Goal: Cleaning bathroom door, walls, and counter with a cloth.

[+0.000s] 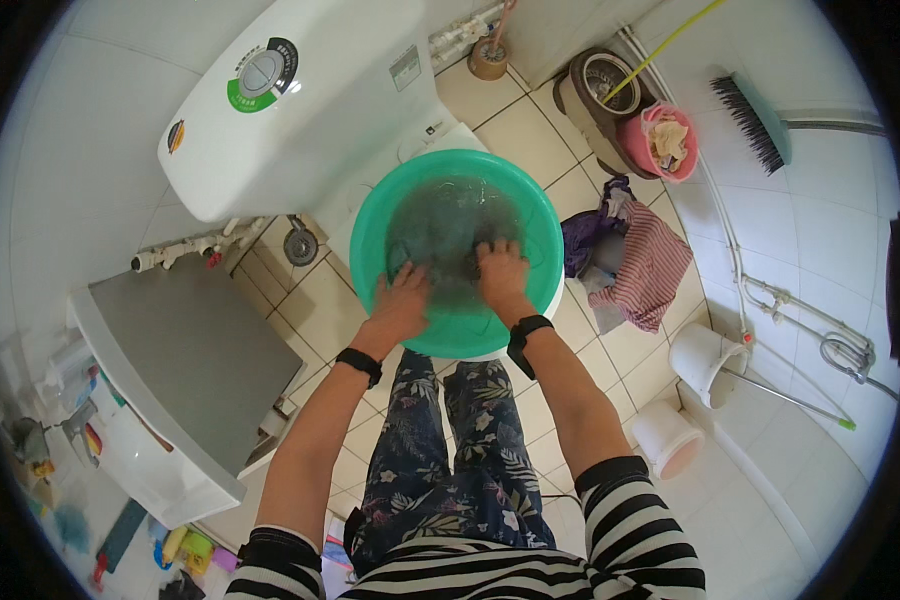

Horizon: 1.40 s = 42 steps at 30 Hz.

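A round green plastic basin (457, 339) stands in front of me, on or over the white toilet bowl. Inside it, dark cloth (446, 217) lies under murky grey water. My left hand (403, 300) reaches over the near left part of the basin, its blurred fingertips at the water's edge by the cloth. On the right, my right hand (505, 271) is lowered to the dark water, fingers bent down onto the cloth. Whether either hand grips cloth is hidden by blur and cloudy water. Both wrists wear black bands.
Beyond the basin is a white toilet tank (322, 90). A striped cloth (641, 262) lies among clothes on the tiled floor at right, near a pink bin (664, 142) and a brown mop bucket (600, 105). White buckets (705, 364) lie farther right; a grey-topped cabinet (195, 352) stands left.
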{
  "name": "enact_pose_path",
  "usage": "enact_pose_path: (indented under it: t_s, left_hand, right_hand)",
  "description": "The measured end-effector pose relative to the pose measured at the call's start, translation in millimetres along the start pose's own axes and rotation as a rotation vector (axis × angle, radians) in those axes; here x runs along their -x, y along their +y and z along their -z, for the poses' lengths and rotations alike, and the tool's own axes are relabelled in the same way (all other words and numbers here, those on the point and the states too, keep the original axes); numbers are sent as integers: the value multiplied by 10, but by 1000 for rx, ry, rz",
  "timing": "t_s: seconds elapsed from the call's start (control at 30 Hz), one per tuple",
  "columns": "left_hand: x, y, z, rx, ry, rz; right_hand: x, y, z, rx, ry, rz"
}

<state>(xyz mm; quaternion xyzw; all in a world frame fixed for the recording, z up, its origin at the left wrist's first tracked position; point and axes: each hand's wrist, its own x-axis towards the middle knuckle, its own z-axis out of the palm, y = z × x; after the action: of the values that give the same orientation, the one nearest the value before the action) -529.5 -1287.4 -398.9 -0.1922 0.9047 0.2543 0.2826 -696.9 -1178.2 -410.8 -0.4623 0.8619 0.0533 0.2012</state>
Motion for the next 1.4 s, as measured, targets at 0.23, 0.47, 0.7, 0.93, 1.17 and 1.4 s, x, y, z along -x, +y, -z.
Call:
enact_pose_path:
  t_s: [0.23, 0.47, 0.7, 0.93, 1.17, 1.4]
  left_hand:
    - [-31, 270, 140, 199, -53, -66]
    - [186, 135, 236, 266, 4, -130]
    - [297, 124, 497, 567, 130, -159]
    - [364, 504, 1133, 1465, -17, 219]
    - [388, 587, 1338, 1585, -57, 72]
    - [530, 789, 1486, 1306, 86, -90]
  right_hand:
    - [-44, -104, -166, 35, -171, 24]
    - [-11, 48, 67, -310, -137, -209]
    - [319, 231, 315, -1264, -99, -418]
    - [723, -66, 862, -1860, -50, -457]
    - [887, -185, 1119, -2016, -76, -420]
    - [949, -154, 1081, -1768, 83, -290]
